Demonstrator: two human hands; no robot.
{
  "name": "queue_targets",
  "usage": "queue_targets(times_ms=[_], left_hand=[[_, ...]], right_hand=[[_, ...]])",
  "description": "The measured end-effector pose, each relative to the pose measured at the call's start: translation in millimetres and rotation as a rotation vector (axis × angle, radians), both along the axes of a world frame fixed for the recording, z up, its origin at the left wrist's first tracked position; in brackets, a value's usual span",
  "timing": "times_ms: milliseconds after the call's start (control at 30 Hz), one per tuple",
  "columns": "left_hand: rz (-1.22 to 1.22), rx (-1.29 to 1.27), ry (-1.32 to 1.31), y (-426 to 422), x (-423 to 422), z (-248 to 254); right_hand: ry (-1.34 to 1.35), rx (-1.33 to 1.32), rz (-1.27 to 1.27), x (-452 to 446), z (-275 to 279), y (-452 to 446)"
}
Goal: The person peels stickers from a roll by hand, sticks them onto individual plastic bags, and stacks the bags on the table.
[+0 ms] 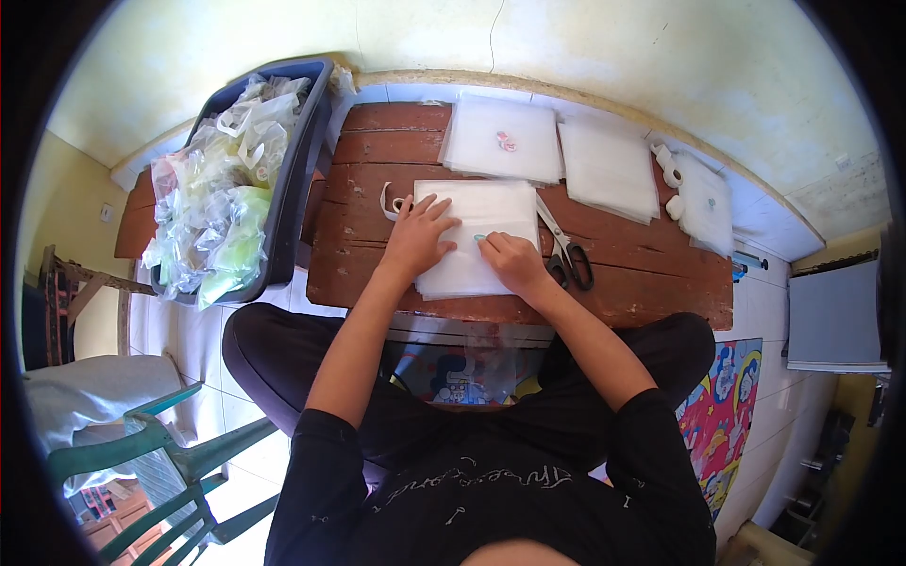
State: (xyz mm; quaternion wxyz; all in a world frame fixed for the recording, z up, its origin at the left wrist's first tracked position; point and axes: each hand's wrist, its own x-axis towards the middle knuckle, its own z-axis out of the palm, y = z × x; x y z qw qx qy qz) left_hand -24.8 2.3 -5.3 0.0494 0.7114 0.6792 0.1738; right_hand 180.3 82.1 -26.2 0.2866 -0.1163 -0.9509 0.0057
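Note:
A stack of thin, whitish translucent plastic sheets or bags (472, 274) lies in front of me on the wooden table. My left hand (422, 236) rests flat on its left side with the fingers spread. On the right half of the stack, my right hand (512, 264) has its fingers drawn together at a small teal patch (479, 237). Whether that patch is a sticker or print, I cannot tell. Black-handled scissors (569, 255) lie just right of the stack, blades pointing away. Beside my left fingertips sits a small roll of white tape or ribbon (392, 205).
Along the wall are more plastic stacks: one with a pinkish label (500, 127), a plain one (609, 165), and one with a teal mark (706, 200) near white rolls (668, 170). A dark bin (307, 141) full of plastic bags stands left, a green chair (179, 462) lower left.

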Motion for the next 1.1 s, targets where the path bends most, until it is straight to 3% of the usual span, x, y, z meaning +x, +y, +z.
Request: queue_targets(times_ms=[167,1100], left_hand=[[0.034,-0.121,0.041,-0.6,2.1,5.6],[0.053,-0.117,0.079,-0.7,7.3,3.8]], right_hand=[[-0.040,-0.006,0.002,0.8,1.8,-4.0],[-0.066,-0.142,-0.085,-2.7,7.5,-14.4]])
